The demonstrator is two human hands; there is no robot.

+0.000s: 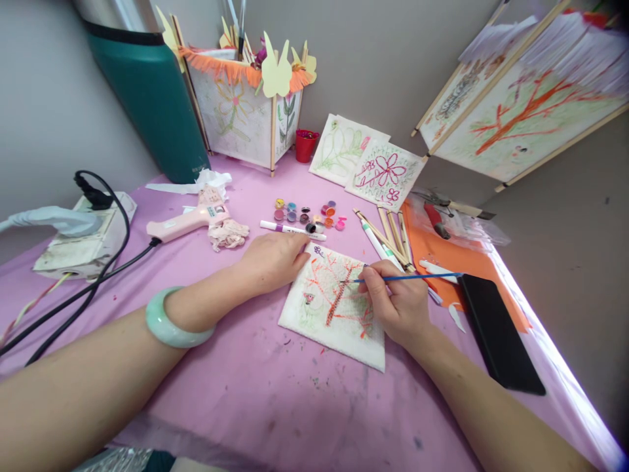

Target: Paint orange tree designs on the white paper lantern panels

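Observation:
A thin blue-handled paintbrush [410,277] is pinched in my right hand [396,305]. Its tip meets the brown-red tree trunk painted on a square white sheet [304,314], which also bears orange branches, green shading and a small bird. My left hand [272,261] lies flat at the sheet's upper left edge, thumb by the border and fingertips partly hidden; a green bangle [171,321] circles that wrist. Just beyond the left fingers are a white marker with a purple band [280,227] and several small paint pots [291,216].
Left are a pink glue gun [189,221], a power strip [88,242] with cables and a teal bottle [147,105]. A paper lantern [236,124], red cup [305,147] and painted cards [383,172] stand behind. Wooden sticks [390,233] and a black phone [501,334] lie right.

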